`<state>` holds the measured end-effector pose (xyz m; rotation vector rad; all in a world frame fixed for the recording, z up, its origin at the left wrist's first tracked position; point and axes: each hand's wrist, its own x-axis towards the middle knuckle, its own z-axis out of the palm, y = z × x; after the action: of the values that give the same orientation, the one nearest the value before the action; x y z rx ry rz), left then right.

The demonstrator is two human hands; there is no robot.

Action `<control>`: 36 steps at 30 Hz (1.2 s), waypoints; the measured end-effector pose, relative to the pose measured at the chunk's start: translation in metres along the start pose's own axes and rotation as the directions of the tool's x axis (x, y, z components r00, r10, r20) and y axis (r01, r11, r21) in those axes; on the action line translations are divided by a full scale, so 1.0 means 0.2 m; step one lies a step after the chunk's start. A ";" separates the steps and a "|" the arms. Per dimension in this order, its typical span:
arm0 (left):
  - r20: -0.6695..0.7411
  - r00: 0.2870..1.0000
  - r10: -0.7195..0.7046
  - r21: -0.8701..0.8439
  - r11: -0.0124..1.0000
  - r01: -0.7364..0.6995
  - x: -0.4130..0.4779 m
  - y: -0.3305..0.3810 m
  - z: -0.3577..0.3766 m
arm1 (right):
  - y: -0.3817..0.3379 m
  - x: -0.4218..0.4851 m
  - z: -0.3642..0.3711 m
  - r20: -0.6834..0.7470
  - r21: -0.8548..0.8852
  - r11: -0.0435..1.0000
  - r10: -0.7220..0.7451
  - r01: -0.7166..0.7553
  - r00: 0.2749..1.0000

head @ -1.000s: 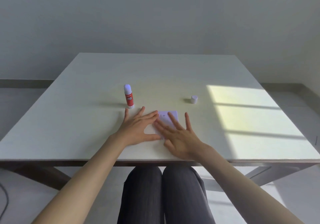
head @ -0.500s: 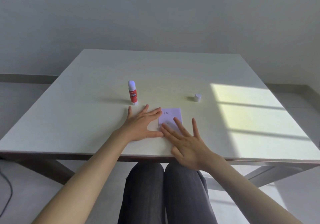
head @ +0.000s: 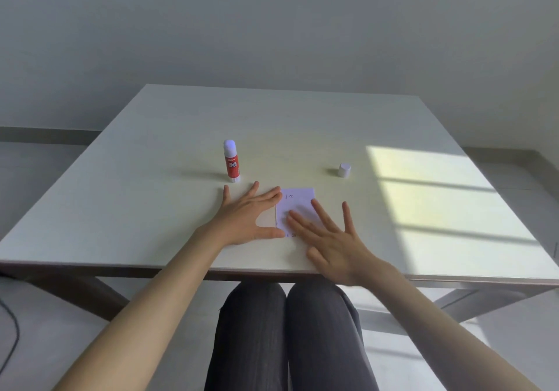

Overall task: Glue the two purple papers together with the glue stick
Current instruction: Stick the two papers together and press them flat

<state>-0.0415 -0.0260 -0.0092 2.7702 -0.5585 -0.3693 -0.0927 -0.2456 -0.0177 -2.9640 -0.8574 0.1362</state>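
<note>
A pale purple paper (head: 298,204) lies flat near the table's front edge; I cannot tell a second sheet apart from it. My left hand (head: 246,220) rests flat to its left, fingers spread, fingertips and thumb touching the paper's left edge. My right hand (head: 329,241) lies flat with spread fingers over the paper's lower right part, palm near the table edge. The red glue stick (head: 231,161) stands upright and uncapped behind my left hand. Its white cap (head: 344,170) sits apart, to the right behind the paper.
The white table (head: 151,197) has a sunlit patch (head: 432,197) on its right side. My knees show under the front edge. A dark cable (head: 12,330) lies on the floor at the lower left.
My right hand has slid back toward the table's front edge and to the right, uncovering more of the paper. My left hand stays at the paper's left edge.
</note>
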 end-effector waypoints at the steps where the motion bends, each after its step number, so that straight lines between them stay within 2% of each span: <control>1: 0.003 1.000 0.001 -0.002 1.000 -0.001 0.00 0.00 0.00 | 0.04 0.04 -0.02 0.014 -0.008 0.999 0.036 -0.036 0.999; 5: 0.008 1.000 0.004 0.000 1.000 -0.004 -0.01 0.01 -0.01 | 0.10 0.19 -0.09 0.038 0.018 0.983 0.179 -0.180 0.983; 7: 0.002 1.000 0.005 -0.004 1.000 -0.005 0.00 0.01 -0.01 | 0.05 0.19 -0.09 0.016 0.015 0.988 0.155 -0.155 0.988; 10: -0.019 1.000 0.009 -0.003 1.000 -0.009 0.00 0.00 0.01 | -0.04 0.12 -0.03 -0.027 -0.003 1.000 -0.017 0.017 0.999; 12: -0.025 1.000 0.010 -0.007 1.000 -0.010 0.00 -0.01 0.01 | -0.04 0.11 -0.01 -0.018 -0.012 0.998 -0.054 0.054 0.998; 19: 0.000 1.000 0.008 0.025 1.000 -0.008 0.00 0.00 0.00 | 0.08 0.21 -0.06 0.004 0.018 0.991 0.135 -0.135 0.991; 25: -0.008 1.000 0.003 0.022 1.000 -0.003 -0.01 0.00 0.00 | 0.02 0.14 0.00 -0.044 0.007 1.000 0.020 -0.020 0.999; 32: -0.025 1.000 0.013 0.046 0.999 -0.012 0.00 -0.01 0.02 | 0.02 0.13 0.03 -0.075 0.069 0.988 0.144 -0.139 0.987; 34: -0.061 0.998 0.019 -0.066 0.998 -0.023 -0.01 -0.02 0.03 | 0.02 0.14 0.04 -0.084 0.065 0.988 0.143 -0.138 0.986; 36: -0.270 0.962 -0.039 -0.337 0.940 -0.057 -0.03 -0.02 0.04 | 0.03 0.14 0.05 -0.086 0.059 0.989 0.142 -0.138 0.986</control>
<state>-0.0482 -0.0211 -0.0171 2.4244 -0.3946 -0.0667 -0.0678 -0.2355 -0.0297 -2.9540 -0.6254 0.0301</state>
